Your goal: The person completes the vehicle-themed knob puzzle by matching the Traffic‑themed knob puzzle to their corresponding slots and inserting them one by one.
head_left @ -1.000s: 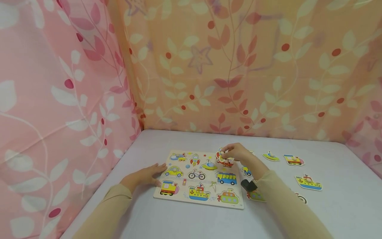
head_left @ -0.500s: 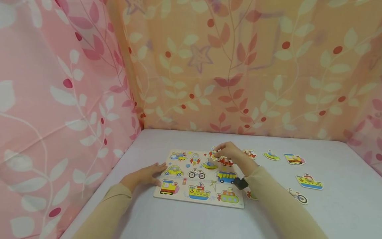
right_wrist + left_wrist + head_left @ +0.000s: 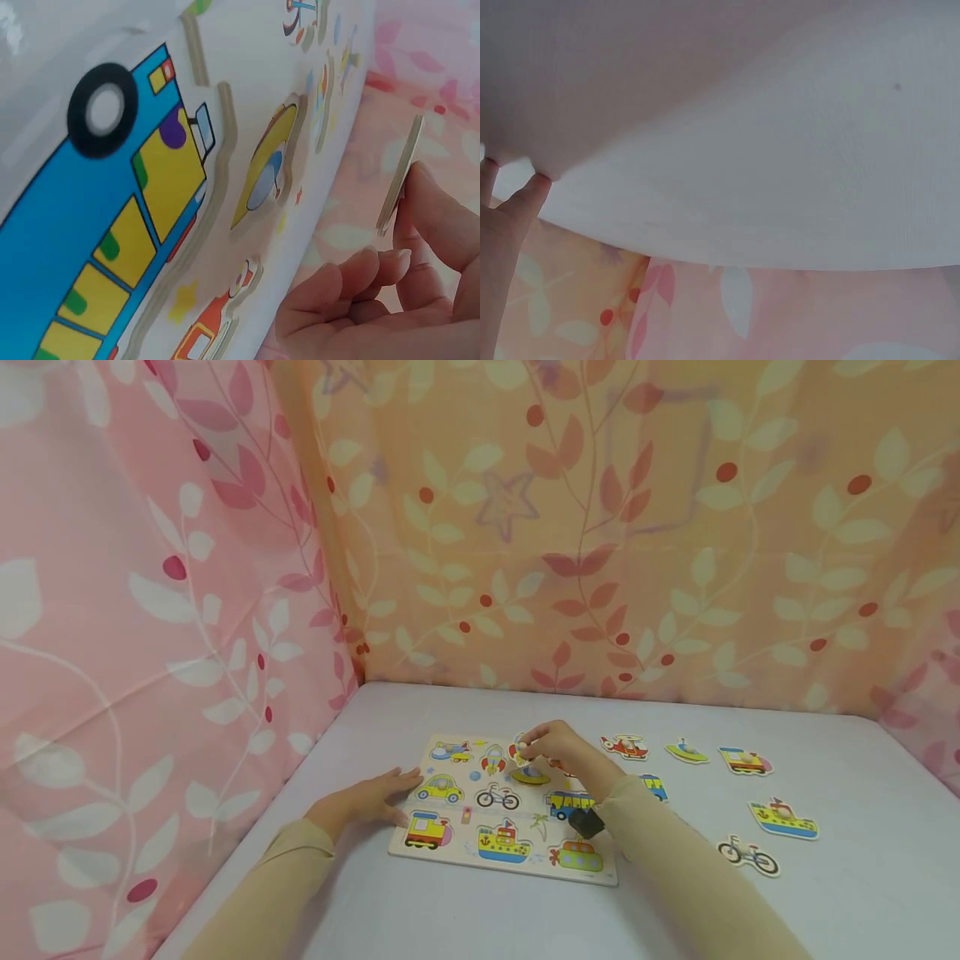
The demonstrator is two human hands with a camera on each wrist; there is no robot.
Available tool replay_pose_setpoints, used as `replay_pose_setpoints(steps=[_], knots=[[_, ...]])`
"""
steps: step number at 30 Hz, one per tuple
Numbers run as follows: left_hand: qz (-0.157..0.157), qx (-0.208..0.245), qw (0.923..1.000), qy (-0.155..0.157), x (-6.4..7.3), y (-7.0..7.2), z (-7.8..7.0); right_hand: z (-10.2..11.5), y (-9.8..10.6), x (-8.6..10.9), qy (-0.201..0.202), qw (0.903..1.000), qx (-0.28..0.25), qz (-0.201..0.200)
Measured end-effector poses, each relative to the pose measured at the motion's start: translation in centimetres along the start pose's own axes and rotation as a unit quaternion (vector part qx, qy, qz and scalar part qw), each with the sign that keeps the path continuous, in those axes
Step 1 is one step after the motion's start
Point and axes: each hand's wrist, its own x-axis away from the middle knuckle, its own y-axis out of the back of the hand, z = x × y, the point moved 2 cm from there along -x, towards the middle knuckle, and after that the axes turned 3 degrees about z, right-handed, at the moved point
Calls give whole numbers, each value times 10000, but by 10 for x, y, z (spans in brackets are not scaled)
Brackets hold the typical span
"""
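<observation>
My right hand (image 3: 558,749) pinches a red-and-white rocket puzzle piece (image 3: 514,748) just above the far part of the wooden puzzle board (image 3: 465,842). The right wrist view shows this thin piece (image 3: 401,176) edge-on at the thumb and fingers, raised off the board. Vehicle pictures cover the board; the rocket picture (image 3: 493,761) lies just left of the held piece, the UFO picture (image 3: 530,776) just below it. My left hand (image 3: 363,799) rests at the board's left edge with fingers spread. Only two of its fingertips (image 3: 536,184) show in the left wrist view.
Loose pieces lie right of the board: a helicopter (image 3: 626,747), a UFO (image 3: 687,752), a train (image 3: 746,761), a ship (image 3: 783,819), a bicycle (image 3: 748,856) and a partly hidden bus (image 3: 655,787). Floral curtains (image 3: 450,568) stand behind and left of the white table (image 3: 337,910).
My right hand has carried the rocket piece leftward across the far part of the board, from over the helicopter picture to beside the rocket picture. The left hand has stayed in place.
</observation>
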Motion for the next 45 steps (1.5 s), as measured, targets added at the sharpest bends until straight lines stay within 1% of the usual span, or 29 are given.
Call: replay_pose_setpoints(steps=[2, 4, 9, 11, 15, 19, 23, 27, 31, 34, 39, 44, 45], knots=[[-10, -5, 10000, 4, 0, 1, 0, 0, -3, -3, -86, 9999, -54, -24], [-16, -4, 10000, 13, 0, 2, -1, 0, -5, -6, -58, 9999, -100, 1], [16, -65, 9999, -82, 1, 3, -3, -2, -14, -11, 14, 9990, -375, 222], [24, -68, 9999, -95, 0, 3, -3, -3, -16, -14, -36, 9988, -411, 245], [14, -43, 10000, -44, -1, 2, -2, -2, -21, -17, -93, 9992, -371, 128], [17, -52, 10000, 17, -2, 1, -1, 0, -25, -18, -92, 9998, -189, -27], [20, -48, 10000, 17, -2, 0, -1, 1, -32, -20, 29, 9999, 63, -104], [8, -11, 10000, -60, -2, 0, -1, 2, -38, -24, 158, 9998, 35, -132], [17, 29, 10000, -32, -4, -2, -1, 2, -42, -28, 94, 9997, 26, -215], [12, 34, 10000, 40, -4, -3, -1, 2, -45, -31, 1, 9993, 180, -323], [6, -20, 10000, 18, -4, -3, -1, 2, -50, -34, -141, 9985, 450, -281], [24, -101, 9996, -249, 1, -1, -4, 6, -54, -36, -76, 9921, 1239, -173], [26, -108, 9996, -278, 2, 0, -4, 7, -55, -36, -36, 9887, 1492, -118]])
